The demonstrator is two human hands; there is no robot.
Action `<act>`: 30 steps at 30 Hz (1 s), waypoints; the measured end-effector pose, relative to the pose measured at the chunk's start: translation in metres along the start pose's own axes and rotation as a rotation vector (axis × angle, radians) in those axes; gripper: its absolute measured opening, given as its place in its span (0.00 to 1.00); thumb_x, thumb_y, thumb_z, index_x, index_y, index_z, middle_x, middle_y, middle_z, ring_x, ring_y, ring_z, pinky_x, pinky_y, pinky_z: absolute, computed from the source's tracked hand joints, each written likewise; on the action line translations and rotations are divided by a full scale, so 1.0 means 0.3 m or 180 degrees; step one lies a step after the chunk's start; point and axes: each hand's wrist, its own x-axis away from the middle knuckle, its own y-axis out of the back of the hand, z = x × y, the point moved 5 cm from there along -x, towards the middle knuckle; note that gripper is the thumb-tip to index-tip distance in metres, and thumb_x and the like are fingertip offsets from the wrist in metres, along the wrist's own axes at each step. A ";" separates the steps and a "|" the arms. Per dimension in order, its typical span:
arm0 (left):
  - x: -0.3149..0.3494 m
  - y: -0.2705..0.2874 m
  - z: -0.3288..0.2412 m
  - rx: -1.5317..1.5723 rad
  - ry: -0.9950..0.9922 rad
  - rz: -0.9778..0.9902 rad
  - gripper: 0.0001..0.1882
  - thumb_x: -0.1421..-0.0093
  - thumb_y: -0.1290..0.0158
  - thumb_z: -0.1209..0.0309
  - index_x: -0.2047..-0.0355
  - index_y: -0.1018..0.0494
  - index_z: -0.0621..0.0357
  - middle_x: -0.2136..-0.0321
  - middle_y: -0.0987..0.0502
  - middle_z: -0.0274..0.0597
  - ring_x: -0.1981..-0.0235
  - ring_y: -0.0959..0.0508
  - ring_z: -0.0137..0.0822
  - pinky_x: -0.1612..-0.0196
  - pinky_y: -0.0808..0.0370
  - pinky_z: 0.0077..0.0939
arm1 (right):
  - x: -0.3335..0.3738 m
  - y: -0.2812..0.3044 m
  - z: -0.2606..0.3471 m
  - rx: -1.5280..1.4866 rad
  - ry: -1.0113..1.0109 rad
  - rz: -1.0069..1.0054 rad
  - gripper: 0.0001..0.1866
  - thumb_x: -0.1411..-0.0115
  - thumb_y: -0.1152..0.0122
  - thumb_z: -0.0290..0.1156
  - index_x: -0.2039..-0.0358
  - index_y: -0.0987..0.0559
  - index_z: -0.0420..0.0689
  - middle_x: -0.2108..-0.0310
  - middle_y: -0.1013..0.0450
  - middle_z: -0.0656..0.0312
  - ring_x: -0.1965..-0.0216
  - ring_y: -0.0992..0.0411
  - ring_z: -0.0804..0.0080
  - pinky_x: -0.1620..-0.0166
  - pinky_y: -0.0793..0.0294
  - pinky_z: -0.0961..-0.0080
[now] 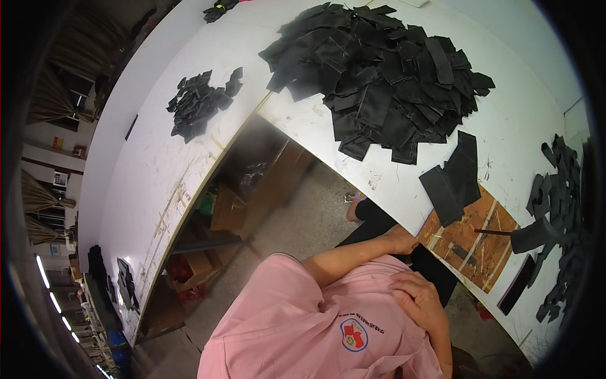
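Observation:
My left hand (401, 240) rests low over my dark trousers, beside the near edge of the white table (303, 123). Its fingers are mostly hidden. Against the front of my pink shirt (284, 316) lies my right hand (421, 302), fingers apart and nothing visible in them. Closest to the hands on the tabletop are two flat black fabric pieces, one rectangular piece (442, 196) overlapping another piece (464, 167). They reach onto a worn brown wooden panel (486, 252) set into the table. Beyond them is a large heap of black fabric pieces (385, 82).
A smaller pile of black pieces (199, 104) lies on the left table section. More black strips (558, 215) crowd the right side, near a thin brown rod (492, 232). Cardboard boxes (227, 208) stand beneath the table. Black gloves (219, 9) lie at the far edge.

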 end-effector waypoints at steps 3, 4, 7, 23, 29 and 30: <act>0.006 0.023 -0.023 0.0183 -0.0021 -0.0336 0.13 0.56 0.51 0.74 0.67 0.28 0.61 0.68 0.27 0.54 0.62 0.28 0.52 0.58 0.32 0.40 | 0.092 0.021 -0.122 0.0176 -0.0542 -0.0755 0.12 0.46 0.49 0.30 0.69 0.24 0.34 0.66 0.28 0.49 0.62 0.30 0.53 0.58 0.33 0.69; 0.001 0.027 -0.026 0.0216 -0.0066 -0.0447 0.13 0.56 0.50 0.74 0.67 0.28 0.61 0.68 0.27 0.54 0.62 0.28 0.52 0.59 0.31 0.40 | 0.134 0.024 -0.180 0.0234 -0.0832 -0.1118 0.12 0.45 0.51 0.31 0.69 0.24 0.34 0.66 0.28 0.48 0.64 0.30 0.53 0.59 0.33 0.69; -0.005 0.026 -0.027 0.0225 -0.0096 -0.0247 0.12 0.55 0.50 0.73 0.67 0.28 0.61 0.68 0.27 0.54 0.62 0.28 0.52 0.58 0.31 0.40 | 0.254 0.017 -0.294 -0.0138 -0.1196 -0.1885 0.14 0.43 0.53 0.32 0.68 0.24 0.34 0.70 0.28 0.46 0.68 0.29 0.55 0.62 0.32 0.70; 0.040 0.096 -0.066 0.0260 0.0303 -0.0039 0.07 0.52 0.52 0.74 0.71 0.29 0.61 0.70 0.27 0.54 0.65 0.28 0.52 0.62 0.31 0.40 | 0.350 0.007 -0.506 0.1347 -0.1547 -0.2698 0.20 0.41 0.52 0.35 0.86 0.34 0.36 0.88 0.34 0.51 0.85 0.35 0.56 0.79 0.38 0.65; 0.053 0.074 -0.045 0.0376 0.0296 -0.0371 0.07 0.51 0.52 0.73 0.73 0.29 0.62 0.72 0.27 0.54 0.66 0.27 0.52 0.64 0.31 0.41 | 0.336 0.011 -0.475 0.1149 -0.1347 -0.3028 0.18 0.43 0.49 0.35 0.85 0.32 0.37 0.87 0.33 0.52 0.85 0.34 0.59 0.80 0.38 0.66; 0.058 0.072 -0.040 0.0448 0.0368 -0.0390 0.06 0.51 0.52 0.73 0.74 0.29 0.63 0.74 0.26 0.54 0.67 0.27 0.51 0.65 0.31 0.41 | 0.337 0.003 -0.488 0.1150 -0.1334 -0.3020 0.18 0.43 0.49 0.35 0.85 0.32 0.37 0.87 0.33 0.52 0.85 0.34 0.59 0.80 0.38 0.66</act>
